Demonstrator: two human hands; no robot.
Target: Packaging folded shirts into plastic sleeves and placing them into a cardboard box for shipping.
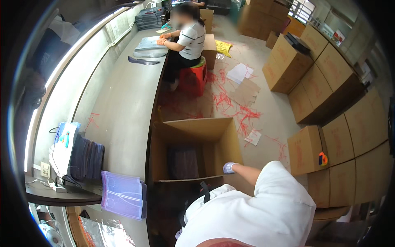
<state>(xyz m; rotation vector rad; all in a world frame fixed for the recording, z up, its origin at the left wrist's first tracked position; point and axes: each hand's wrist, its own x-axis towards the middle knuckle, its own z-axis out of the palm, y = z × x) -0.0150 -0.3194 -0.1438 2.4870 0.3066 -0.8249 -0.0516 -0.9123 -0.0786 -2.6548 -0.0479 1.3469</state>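
My right hand [229,167], in a pale lilac knit glove, is at the near right corner of a big open cardboard box [197,123]. It overlaps the box's right wall; its fingers are too small and hidden to read. Inside the box, on the left of its bottom, lies a dark flat stack [183,162], its kind unclear. A small lilac patch by the lower edge, left of my white shirt, may be my left hand [178,234]; no fingers show there. Purple stitched denim-like pieces [122,193] lie stacked on the table left of the box.
A long table [119,107] runs along the window. On it stand dark folded stacks [85,158] and a power strip [56,187]. A seated co-worker [191,43] handles pale blue cloth [152,44]. Red strips [242,115] litter the floor; stacked cartons [337,136] line the right, holding a tape dispenser [323,158].
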